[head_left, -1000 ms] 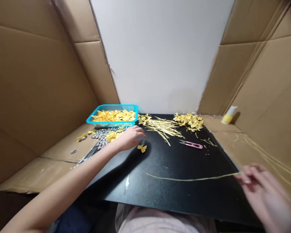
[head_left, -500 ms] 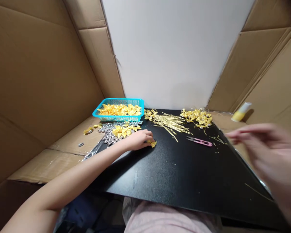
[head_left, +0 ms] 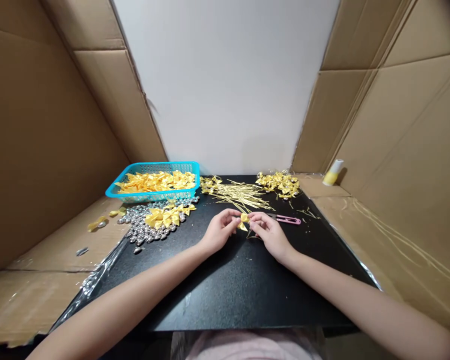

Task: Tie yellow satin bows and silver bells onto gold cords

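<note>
Between my two hands, over the middle of the black table, is a yellow ribbon bow point(head_left: 244, 220). My left hand point(head_left: 222, 230) pinches the bow from its left side. From the right, my right hand point(head_left: 269, 235) has thumb and fingers closed on a thin yellow cord point(head_left: 252, 236), whose loose part shows just under the fingertips. How the cord meets the bow is too small to make out. Just beyond my right hand lie pink thread snips point(head_left: 289, 220), their blades partly covered by my fingers. A bundle of cut yellow cords point(head_left: 243, 194) spreads behind both hands.
To the left, a blue basket point(head_left: 116, 192) holds many yellow bows. Silver beads point(head_left: 135, 227) with a pile of bows point(head_left: 165, 216) sit before it. Beaded bows point(head_left: 279, 184) are heaped at back right. A thread spool point(head_left: 333, 173) stands on the cardboard point(head_left: 330, 200).
My right hand has come in from the far right to the bow. My left hand has lifted the bow slightly and now meets the right hand. The view has turned to the right.
</note>
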Tool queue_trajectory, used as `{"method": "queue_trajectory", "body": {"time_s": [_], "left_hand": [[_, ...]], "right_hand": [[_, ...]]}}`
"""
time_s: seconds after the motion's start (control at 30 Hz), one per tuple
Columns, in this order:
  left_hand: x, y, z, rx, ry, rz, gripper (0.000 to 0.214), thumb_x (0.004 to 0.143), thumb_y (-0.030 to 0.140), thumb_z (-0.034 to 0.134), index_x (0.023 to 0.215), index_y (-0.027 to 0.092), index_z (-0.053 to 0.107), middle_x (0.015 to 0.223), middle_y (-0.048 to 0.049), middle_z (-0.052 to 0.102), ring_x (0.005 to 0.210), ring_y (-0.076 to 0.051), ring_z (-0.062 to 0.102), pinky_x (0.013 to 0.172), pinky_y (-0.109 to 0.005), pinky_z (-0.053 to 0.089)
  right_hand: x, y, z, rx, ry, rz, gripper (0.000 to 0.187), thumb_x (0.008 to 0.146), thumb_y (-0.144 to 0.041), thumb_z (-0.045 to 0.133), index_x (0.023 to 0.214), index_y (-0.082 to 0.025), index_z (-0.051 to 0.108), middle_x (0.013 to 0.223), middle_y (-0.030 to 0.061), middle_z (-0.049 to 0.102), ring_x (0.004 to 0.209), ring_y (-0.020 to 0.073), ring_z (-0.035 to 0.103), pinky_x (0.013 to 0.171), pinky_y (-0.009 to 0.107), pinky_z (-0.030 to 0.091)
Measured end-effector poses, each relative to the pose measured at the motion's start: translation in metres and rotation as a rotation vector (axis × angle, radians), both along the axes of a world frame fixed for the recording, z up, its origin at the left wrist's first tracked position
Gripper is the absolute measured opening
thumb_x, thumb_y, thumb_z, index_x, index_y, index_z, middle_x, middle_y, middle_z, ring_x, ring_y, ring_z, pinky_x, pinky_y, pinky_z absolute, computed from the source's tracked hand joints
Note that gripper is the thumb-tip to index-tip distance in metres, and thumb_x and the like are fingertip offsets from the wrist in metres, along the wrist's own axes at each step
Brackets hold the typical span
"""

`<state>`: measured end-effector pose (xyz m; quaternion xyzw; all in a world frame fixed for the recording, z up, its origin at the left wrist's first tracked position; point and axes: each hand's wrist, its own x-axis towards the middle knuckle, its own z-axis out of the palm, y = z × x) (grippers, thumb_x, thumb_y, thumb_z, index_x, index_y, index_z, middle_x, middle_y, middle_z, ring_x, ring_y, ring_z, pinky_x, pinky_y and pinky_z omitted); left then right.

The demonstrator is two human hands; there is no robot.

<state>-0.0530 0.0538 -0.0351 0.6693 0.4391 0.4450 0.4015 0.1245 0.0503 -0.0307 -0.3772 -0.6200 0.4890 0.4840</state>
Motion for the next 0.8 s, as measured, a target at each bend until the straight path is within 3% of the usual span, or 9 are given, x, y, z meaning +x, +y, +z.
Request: {"method": "queue_trajectory", "body": {"time_s": [0.2, 0.33, 0.53, 0.8], "left_hand": [[0.014, -0.021, 0.001, -0.189, -0.231, -0.093, 0.044, 0.074, 0.039, 0.073, 0.106, 0.014, 0.056, 0.07, -0.0002, 0.065, 0.063, -0.012, 0.062, 0.066, -0.027, 0.05], [0.016, -0.023, 0.006, -0.305, -0.331, -0.114, 0.046, 0.06, 0.035, 0.084, 0.094, 0.013, 0.064, 0.068, -0.0011, 0.068, 0.061, -0.013, 0.062, 0.064, -0.026, 0.048], [0.015, -0.022, 0.009, -0.318, -0.352, -0.041, 0.031, 0.059, 0.034, 0.085, 0.077, 0.012, 0.072, 0.066, -0.0023, 0.07, 0.057, -0.01, 0.058, 0.058, -0.024, 0.045], [0.014, -0.027, 0.011, -0.365, -0.403, -0.087, 0.031, 0.056, 0.03, 0.086, 0.079, 0.013, 0.074, 0.068, -0.0029, 0.071, 0.059, -0.012, 0.061, 0.064, -0.026, 0.049]], "right_hand": [[0.005, -0.002, -0.002, -0.081, 0.032, -0.004, 0.029, 0.071, -0.046, 0.07, 0.074, -0.018, 0.063, 0.069, 0.0004, 0.062, 0.066, 0.0144, 0.057, 0.065, 0.028, 0.047], [0.006, -0.002, 0.002, -0.11, 0.069, -0.011, 0.032, 0.066, -0.047, 0.075, 0.069, -0.017, 0.064, 0.068, 0.0003, 0.064, 0.065, 0.0137, 0.057, 0.066, 0.028, 0.047], [0.004, -0.005, 0.001, -0.163, 0.132, 0.011, 0.037, 0.064, -0.051, 0.076, 0.073, -0.016, 0.065, 0.066, 0.0, 0.064, 0.061, 0.0124, 0.056, 0.064, 0.028, 0.048], [0.008, -0.009, 0.009, -0.167, 0.182, 0.002, 0.038, 0.064, -0.05, 0.076, 0.075, -0.016, 0.064, 0.07, 0.0006, 0.063, 0.062, 0.0127, 0.056, 0.067, 0.029, 0.048]]}}
